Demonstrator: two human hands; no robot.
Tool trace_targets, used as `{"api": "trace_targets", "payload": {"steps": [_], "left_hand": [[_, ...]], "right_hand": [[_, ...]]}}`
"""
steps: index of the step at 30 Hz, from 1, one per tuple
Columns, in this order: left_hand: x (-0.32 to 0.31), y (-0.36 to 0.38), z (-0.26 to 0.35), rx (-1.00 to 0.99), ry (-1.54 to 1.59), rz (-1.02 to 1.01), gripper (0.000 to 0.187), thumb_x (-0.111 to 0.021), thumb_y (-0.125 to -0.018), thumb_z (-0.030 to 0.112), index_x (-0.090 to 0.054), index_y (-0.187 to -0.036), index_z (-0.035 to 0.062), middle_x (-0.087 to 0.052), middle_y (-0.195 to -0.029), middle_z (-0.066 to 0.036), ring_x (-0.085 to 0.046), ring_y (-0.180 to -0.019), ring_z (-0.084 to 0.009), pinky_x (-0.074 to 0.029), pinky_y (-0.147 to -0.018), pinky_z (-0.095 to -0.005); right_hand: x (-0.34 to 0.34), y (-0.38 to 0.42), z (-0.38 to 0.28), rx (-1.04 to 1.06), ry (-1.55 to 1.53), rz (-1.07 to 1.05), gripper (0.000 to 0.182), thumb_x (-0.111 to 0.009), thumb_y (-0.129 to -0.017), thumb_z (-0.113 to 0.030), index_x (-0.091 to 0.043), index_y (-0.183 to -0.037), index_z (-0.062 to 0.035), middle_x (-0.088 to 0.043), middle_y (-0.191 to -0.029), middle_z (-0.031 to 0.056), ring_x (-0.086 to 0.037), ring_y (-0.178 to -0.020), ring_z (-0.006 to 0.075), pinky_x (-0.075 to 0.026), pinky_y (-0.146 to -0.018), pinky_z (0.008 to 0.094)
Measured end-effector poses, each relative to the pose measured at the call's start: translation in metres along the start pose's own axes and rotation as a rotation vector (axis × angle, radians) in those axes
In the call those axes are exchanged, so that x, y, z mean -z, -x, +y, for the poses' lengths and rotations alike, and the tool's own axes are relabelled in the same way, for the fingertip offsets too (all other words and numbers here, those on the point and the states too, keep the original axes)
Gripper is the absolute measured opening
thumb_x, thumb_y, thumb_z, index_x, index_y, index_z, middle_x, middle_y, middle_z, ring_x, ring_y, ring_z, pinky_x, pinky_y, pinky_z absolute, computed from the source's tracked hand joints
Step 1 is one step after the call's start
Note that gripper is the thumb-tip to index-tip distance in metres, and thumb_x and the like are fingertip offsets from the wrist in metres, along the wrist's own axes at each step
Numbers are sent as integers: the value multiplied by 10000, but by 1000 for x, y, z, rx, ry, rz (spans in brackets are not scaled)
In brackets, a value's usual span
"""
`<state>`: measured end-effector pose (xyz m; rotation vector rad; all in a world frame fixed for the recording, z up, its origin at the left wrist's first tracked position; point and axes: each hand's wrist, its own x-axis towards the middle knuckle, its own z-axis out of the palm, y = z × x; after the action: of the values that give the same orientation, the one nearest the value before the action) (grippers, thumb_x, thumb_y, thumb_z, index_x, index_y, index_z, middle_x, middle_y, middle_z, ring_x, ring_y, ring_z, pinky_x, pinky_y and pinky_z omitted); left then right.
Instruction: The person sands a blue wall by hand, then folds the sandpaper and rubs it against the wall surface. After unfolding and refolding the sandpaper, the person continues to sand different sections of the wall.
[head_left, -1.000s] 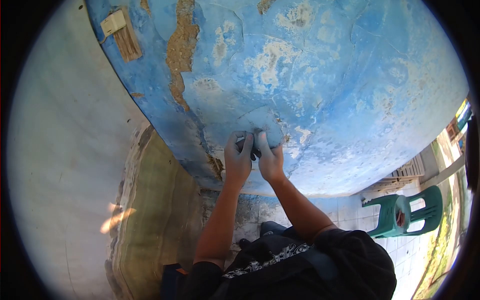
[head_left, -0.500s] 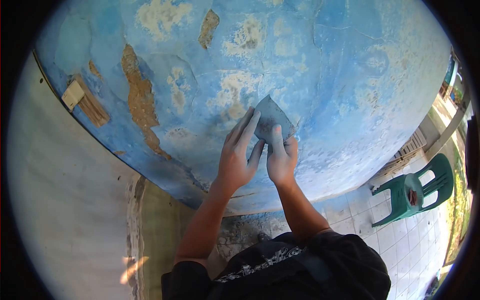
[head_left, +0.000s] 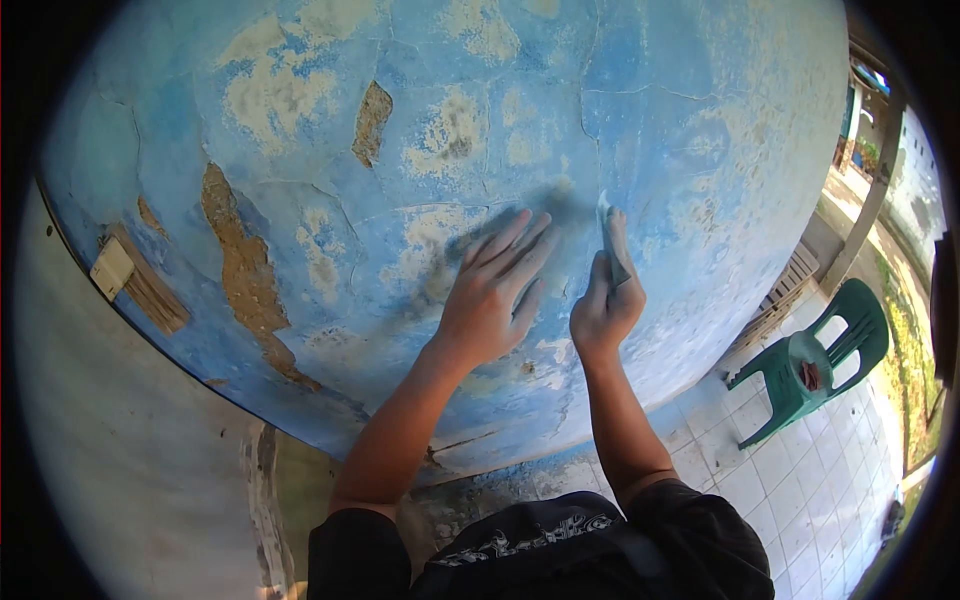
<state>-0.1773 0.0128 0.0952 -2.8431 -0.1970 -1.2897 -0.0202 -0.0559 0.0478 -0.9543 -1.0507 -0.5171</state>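
Observation:
In the head view my left hand (head_left: pixel 490 295) is held up before the blue wall (head_left: pixel 540 120), dusty fingers stretched and slightly apart, with nothing in it. To its right, my right hand (head_left: pixel 610 300) grips a thin grey sheet (head_left: pixel 618 245), seen nearly edge-on between thumb and fingers. The wall around both hands has flaking paint, pale worn patches and cracks. A brown bare patch (head_left: pixel 240 270) runs down its left part, and a smaller one (head_left: pixel 372 124) is higher up.
A green plastic chair (head_left: pixel 795 375) with small reddish-brown pieces on its seat stands on the tiled floor (head_left: pixel 780 480) at the right. A switch plate (head_left: pixel 112 268) on a wooden block is at the wall's left edge. A pale wall (head_left: pixel 130 420) lies at lower left.
My hands have moved apart, and my left hand is off the grey sheet. My right hand has carried the sheet to the right and turned it edge-on. The view has shifted.

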Motion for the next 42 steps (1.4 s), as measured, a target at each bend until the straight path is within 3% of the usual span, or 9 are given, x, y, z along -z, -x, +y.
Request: {"api": "trace_targets", "payload": {"steps": [7, 13, 16, 23, 25, 31, 36, 39, 42], "left_hand": [[77, 7, -52, -76, -454, 166, 578, -685, -985, 91, -590, -1555, 80, -525, -1660, -140, -402, -1595, -323, -322, -1257, -514], [125, 5, -71, -88, -552, 94, 600, -691, -974, 85, -578, -1563, 93, -473, -1700, -135, -375, -1609, -317, -311, -1268, -508], [146, 12, -79, -131, -599, 42, 606, -693, -969, 87, -576, -1564, 97, -459, -1709, -137, -361, -1617, -316, -317, -1266, -509], [203, 22, -93, -89, -635, 89, 819, -828, -927, 209, -456, -1648, 103, -343, -1768, -140, -289, -1645, -331, -278, -1294, -530], [220, 16, -91, -28, -692, 98, 1043, -909, -854, 340, -346, -1705, 126, -241, -1804, -143, -217, -1667, -331, -264, -1303, -544], [265, -15, -89, 36, -775, 162, 1175, -944, -790, 418, -288, -1725, 140, -182, -1819, -134, -145, -1683, -320, -271, -1308, -556], [273, -41, -86, -112, -796, 78, 1076, -913, -843, 374, -321, -1705, 120, -208, -1810, -121, -166, -1678, -306, -243, -1339, -542], [259, -66, -92, -190, -743, 54, 921, -844, -927, 318, -362, -1682, 105, -234, -1802, -119, -202, -1669, -307, -236, -1351, -523], [241, -96, -95, -255, -708, 90, 789, -762, -994, 285, -391, -1664, 92, -271, -1790, -116, -239, -1658, -312, -237, -1356, -504]], "right_hand": [[-20, -65, -2, 122, 180, 342, 442, -556, -1011, 156, -644, -1439, 88, -659, -1467, 269, -573, -1448, 412, -507, -1165, 474], [-103, -39, -32, 380, 275, -97, 694, -702, -807, 102, -638, -1488, -15, -598, -1570, 199, -501, -1516, 413, -406, -1250, 555], [-120, -7, -39, 355, 304, -197, 668, -690, -854, 101, -620, -1508, -17, -583, -1584, 203, -487, -1523, 419, -405, -1248, 561], [-140, -54, -61, 403, 293, 97, 573, -657, -917, 108, -635, -1480, 0, -608, -1549, 221, -506, -1500, 440, -426, -1232, 564], [-152, -75, -98, 496, 287, 41, 581, -664, -902, 98, -643, -1473, -10, -616, -1545, 208, -518, -1496, 422, -432, -1231, 554], [-176, -121, -143, 801, 396, -141, 539, -665, -898, 32, -678, -1433, -34, -643, -1527, 162, -570, -1463, 359, -467, -1219, 499], [-145, -179, -84, 337, 380, 262, 362, -592, -1063, -37, -687, -1410, -1, -661, -1467, 219, -531, -1475, 412, -496, -1175, 479], [-146, -171, -78, 164, 265, 169, 401, -618, -1050, -32, -667, -1448, -23, -620, -1522, 214, -498, -1497, 420, -489, -1183, 482], [-148, -153, -75, 454, 353, -11, 473, -635, -1042, -14, -619, -1514, -52, -557, -1594, 204, -449, -1539, 407, -420, -1251, 478]]}}
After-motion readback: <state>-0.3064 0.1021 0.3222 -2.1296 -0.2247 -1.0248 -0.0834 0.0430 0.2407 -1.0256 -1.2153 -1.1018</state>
